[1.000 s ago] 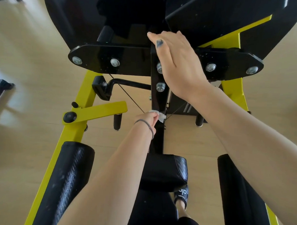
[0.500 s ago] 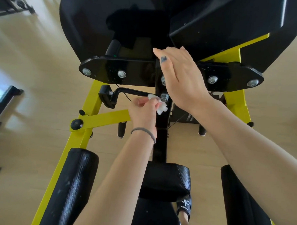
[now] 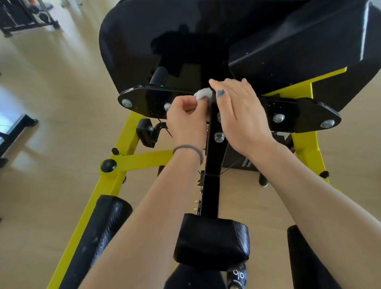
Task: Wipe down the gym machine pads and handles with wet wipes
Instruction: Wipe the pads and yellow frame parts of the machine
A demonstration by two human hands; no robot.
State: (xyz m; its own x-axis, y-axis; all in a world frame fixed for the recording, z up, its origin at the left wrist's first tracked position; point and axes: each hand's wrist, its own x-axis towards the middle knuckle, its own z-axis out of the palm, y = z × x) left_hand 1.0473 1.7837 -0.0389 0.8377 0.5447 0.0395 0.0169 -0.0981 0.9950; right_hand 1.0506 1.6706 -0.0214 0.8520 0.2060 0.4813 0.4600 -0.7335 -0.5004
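My left hand (image 3: 185, 120) pinches a crumpled white wet wipe (image 3: 202, 94) against the black centre post (image 3: 214, 158) of a yellow and black gym machine, right where the post meets the black crossplate (image 3: 295, 114). Resting flat on the post and crossplate just right of the wipe is my right hand (image 3: 241, 116), fingers together, gripping nothing. Closer to me sit a small black centre pad (image 3: 211, 241), a left roller pad (image 3: 98, 234) and a right pad (image 3: 310, 269). A black ribbed handle (image 3: 158, 76) stands behind the crossplate on the left.
Yellow frame legs (image 3: 121, 150) slope down on both sides over a pale wood floor (image 3: 45, 90). A large black shroud (image 3: 168, 34) fills the top. Other gym equipment (image 3: 16, 8) stands far left. My sandalled foot (image 3: 237, 279) shows below the centre pad.
My left hand has risen with the wipe along the centre post, from low near the cable up to the crossplate. The right hand has stayed on the crossplate.
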